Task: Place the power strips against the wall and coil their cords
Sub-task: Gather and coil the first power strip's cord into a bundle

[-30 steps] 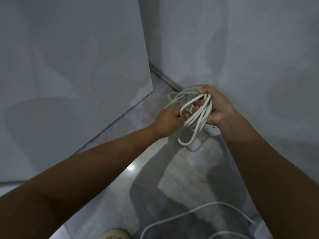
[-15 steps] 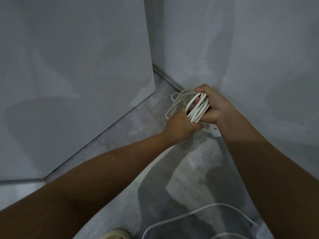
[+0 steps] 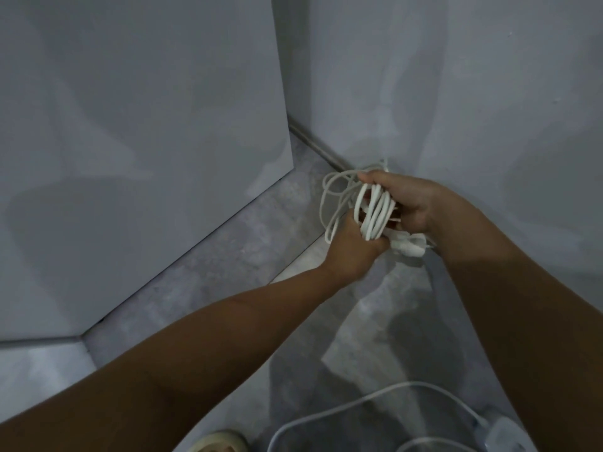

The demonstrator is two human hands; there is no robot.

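Observation:
A bundle of white cord (image 3: 375,210) hangs in several loops between both hands, close to the right wall (image 3: 489,109). My right hand (image 3: 408,203) grips the top of the bundle from the wall side. My left hand (image 3: 352,249) holds the lower part of the coil from below. Just under the hands a white power strip (image 3: 409,244) lies on the floor at the wall's foot, mostly hidden. Loose loops of the same cord (image 3: 332,190) spread to the left of the bundle.
A grey cabinet panel (image 3: 146,141) stands at the left, leaving a narrow strip of grey floor (image 3: 228,256) toward the corner. A second white cord (image 3: 359,402) and its plug end (image 3: 499,435) lie at the bottom right. A shoe tip (image 3: 218,443) shows at the bottom edge.
The hanging loops have been gathered tighter. My left hand moved from the side of the coil to underneath it, and both hands have sunk a little toward the power strip.

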